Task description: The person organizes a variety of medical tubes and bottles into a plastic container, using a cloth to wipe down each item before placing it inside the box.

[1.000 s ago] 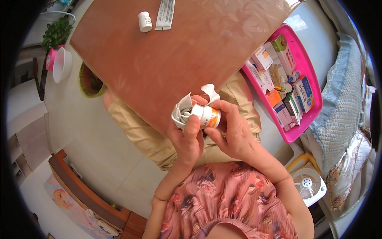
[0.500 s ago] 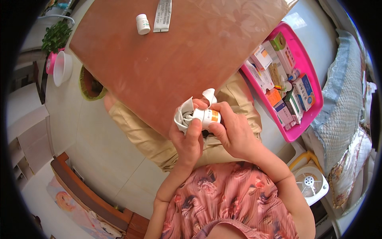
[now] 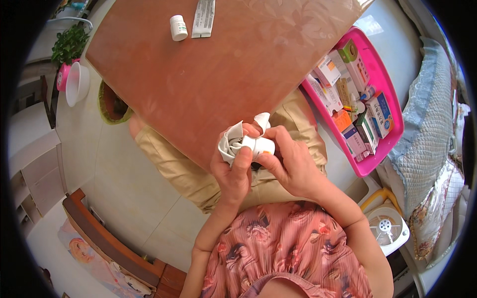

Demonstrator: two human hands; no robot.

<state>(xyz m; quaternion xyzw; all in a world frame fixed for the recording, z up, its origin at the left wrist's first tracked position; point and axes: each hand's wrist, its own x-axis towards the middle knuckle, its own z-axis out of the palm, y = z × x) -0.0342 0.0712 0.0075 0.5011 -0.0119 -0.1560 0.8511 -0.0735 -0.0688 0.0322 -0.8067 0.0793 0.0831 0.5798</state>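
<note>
Just over my lap at the table's near edge, both hands are closed on a small white bottle (image 3: 258, 145) with a little orange on its label. My left hand (image 3: 233, 171) also holds a crumpled white sheet, perhaps paper or thin cloth (image 3: 229, 139), wrapped against the bottle's left end, with a loose flap standing up above. My right hand (image 3: 290, 166) has thumb and fingers on the bottle's right end. Farther up the brown table (image 3: 164, 84) stand a white bottle (image 3: 178, 29) and, to its right, a flat white tube or packet (image 3: 203, 20).
A pink tray (image 3: 365, 164) full of medicine boxes is at the table's right. Beyond it are quilted cushions (image 3: 412, 124) and a white fan (image 3: 385, 228). At left are a plant (image 3: 69, 44), white basin (image 3: 78, 84), green-rimmed bin (image 3: 114, 107) and wooden furniture (image 3: 99, 223).
The held bottle has turned, so much less of its orange label shows now. My hands and the white sheet have shifted slightly to the right.
</note>
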